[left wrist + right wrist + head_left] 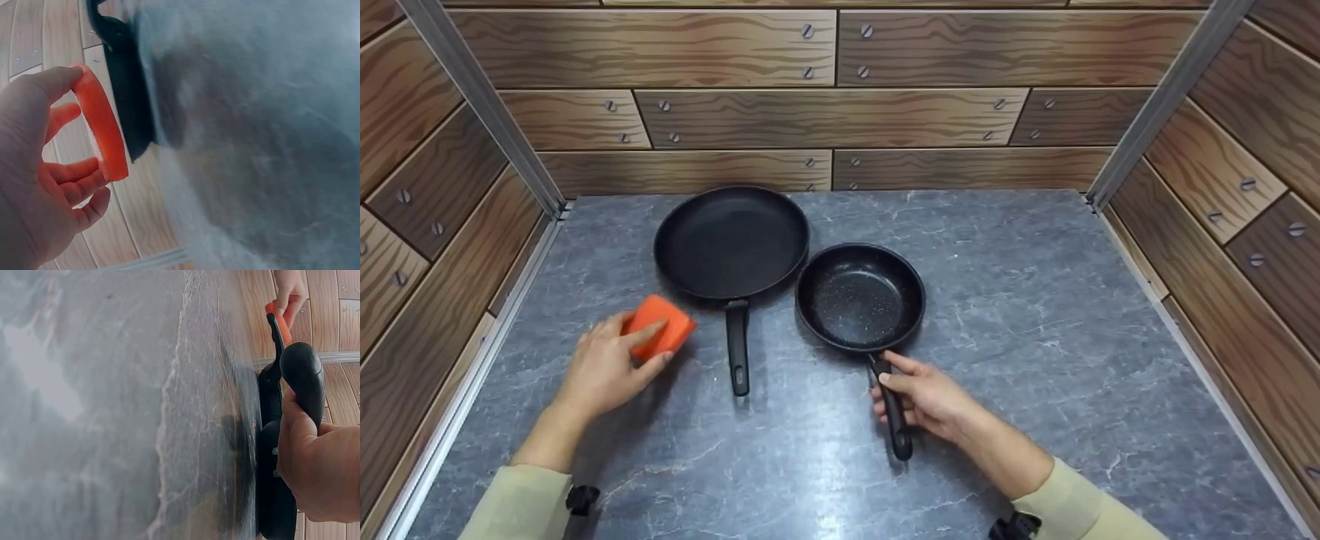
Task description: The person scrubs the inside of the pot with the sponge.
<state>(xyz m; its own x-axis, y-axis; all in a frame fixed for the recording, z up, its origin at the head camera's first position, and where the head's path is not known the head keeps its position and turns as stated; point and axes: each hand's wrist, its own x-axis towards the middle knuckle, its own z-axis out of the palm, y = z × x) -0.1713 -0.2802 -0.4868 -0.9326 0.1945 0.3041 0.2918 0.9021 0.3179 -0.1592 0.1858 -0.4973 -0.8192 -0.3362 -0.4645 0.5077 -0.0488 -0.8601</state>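
An orange sponge (664, 330) is pinched between the thumb and fingers of my left hand (611, 364), left of the large pan's handle. In the left wrist view the sponge (103, 126) is seen edge-on, apart from the table. My right hand (934, 397) grips the black handle (894, 416) of a small speckled frying pan (859, 300). The right wrist view has that handle (304, 377) rising from the hand (320, 467). Beside the small pan, to its upper left, lies a larger black frying pan (731, 244), its handle (739, 352) pointing toward me.
The pans lie on a grey marbled tabletop (1035, 300). Wood-patterned panels (840, 120) enclose it at the back and both sides, with metal posts (1170, 97) at the back corners. The two pans' rims are very close together.
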